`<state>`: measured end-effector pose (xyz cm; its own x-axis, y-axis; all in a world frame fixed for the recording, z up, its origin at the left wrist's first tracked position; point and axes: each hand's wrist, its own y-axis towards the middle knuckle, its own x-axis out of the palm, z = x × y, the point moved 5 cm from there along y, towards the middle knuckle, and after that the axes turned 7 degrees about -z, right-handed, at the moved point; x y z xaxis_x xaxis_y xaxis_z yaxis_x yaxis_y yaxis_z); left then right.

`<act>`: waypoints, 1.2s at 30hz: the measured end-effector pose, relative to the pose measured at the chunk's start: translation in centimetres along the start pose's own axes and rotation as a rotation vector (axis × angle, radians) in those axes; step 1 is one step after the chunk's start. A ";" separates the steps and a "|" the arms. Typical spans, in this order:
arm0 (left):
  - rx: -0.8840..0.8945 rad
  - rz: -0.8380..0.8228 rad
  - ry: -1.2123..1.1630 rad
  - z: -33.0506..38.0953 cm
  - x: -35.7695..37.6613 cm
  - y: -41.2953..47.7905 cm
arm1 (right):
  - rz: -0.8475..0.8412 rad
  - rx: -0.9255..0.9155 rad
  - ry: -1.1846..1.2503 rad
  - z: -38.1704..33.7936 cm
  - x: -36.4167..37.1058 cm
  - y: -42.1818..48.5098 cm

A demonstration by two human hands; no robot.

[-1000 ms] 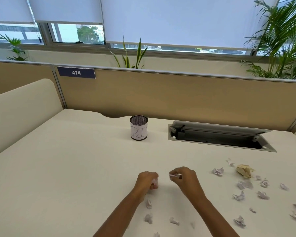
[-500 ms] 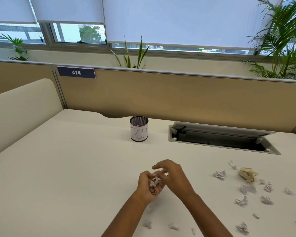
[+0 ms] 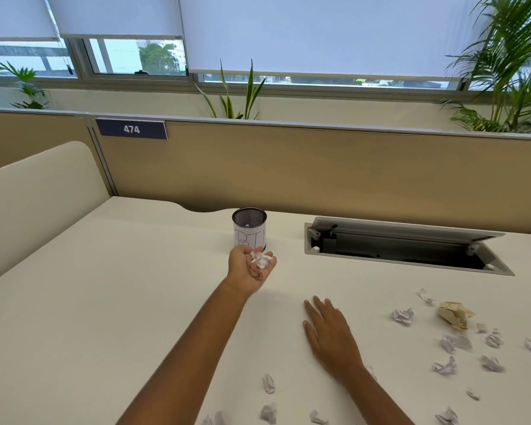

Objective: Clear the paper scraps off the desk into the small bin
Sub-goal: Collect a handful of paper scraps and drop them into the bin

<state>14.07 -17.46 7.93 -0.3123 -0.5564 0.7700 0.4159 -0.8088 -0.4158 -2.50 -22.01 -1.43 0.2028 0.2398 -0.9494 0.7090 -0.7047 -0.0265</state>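
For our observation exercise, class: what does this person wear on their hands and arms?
The left hand and right hand wear no gloves, and no ring, watch or bracelet shows. No sleeve comes into view anywhere up to the frame's bottom edge.

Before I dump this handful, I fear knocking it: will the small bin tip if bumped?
Likely light: the small bin is wire mesh. Taller than wide, so a bump might tip it or slide it across the smooth desk.
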 end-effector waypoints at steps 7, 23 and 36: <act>0.142 0.054 -0.035 4.6 4.0 3.0 | 0.093 -0.029 0.075 0.3 0.1 -0.1; 0.258 0.066 -0.055 6.8 6.4 6.4 | 0.053 -0.022 -0.104 -0.9 -1.3 -0.5; 0.084 -0.075 1.144 -3.0 -3.4 -2.7 | -0.055 -0.010 0.171 -0.4 -0.4 -1.2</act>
<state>11.47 -13.97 4.93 -0.9135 -0.3897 -0.1168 0.4061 -0.8558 -0.3205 -3.14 -21.02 -0.90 0.2753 0.3885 -0.8794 0.7287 -0.6810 -0.0728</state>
